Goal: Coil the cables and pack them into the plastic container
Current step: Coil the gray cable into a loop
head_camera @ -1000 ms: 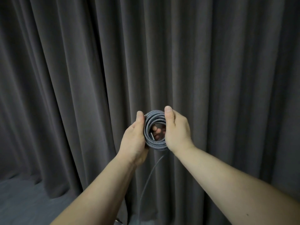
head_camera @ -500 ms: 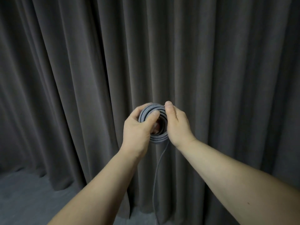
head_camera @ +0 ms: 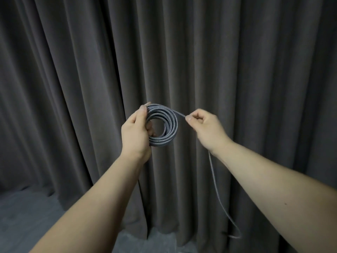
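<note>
While no container shows in the head view, both bare forearms reach forward and up in front of a dark grey pleated curtain [head_camera: 237,61]. At centre the left hand [head_camera: 135,132] holds a grey braided cable wound into a flat round coil [head_camera: 165,125]: its thumb lies on the coil's upper left rim and its fingers [head_camera: 150,128] pass behind and through the hole, clamped on the windings. Just right of the coil, the right hand [head_camera: 205,126] pinches the strand leaving the top of the coil, thumb and forefinger pressed together on it. Below the right wrist the loose cable end [head_camera: 218,194] hangs toward the grey floor [head_camera: 27,216]
</note>
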{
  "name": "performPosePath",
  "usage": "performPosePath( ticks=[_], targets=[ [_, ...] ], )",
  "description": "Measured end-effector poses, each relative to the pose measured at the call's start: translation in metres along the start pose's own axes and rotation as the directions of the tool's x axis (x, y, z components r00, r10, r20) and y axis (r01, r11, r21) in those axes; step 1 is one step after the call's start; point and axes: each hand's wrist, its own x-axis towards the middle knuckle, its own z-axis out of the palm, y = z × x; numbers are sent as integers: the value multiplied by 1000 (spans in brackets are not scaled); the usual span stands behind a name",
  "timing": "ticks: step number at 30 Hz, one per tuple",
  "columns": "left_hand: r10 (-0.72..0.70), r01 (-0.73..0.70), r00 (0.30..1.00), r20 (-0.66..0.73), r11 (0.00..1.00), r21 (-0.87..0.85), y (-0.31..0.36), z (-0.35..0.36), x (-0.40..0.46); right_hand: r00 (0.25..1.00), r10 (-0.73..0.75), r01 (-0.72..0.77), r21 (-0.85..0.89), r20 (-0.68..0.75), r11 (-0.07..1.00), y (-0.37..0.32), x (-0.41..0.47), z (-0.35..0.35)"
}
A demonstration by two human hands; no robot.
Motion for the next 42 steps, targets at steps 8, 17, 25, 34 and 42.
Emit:
performPosePath(
  ticks=[8,17,25,34,42],
  targets=[
    [-17,17,989,-148,1000,1,3,-9,11,987,-27,67,-253,160,965,11,-19,-2],
    [-87,88,996,-15,986,138,-6,-21,7,905,291,-351,160,310,922,-9,-23,15],
    [-89,-30,968,235,888,459,-8,-24,-12,994,103,-109,-228,-37,968,-20,-1,11],
    [-112,-135,921,373,807,575,-14,-29,-13,943,-223,310,-410,247,858,-20,-16,16],
    [-73,-102,953,295,838,536,-12,-32,-2,988,-80,109,-231,129,967,-10,-4,-6]
  ],
)
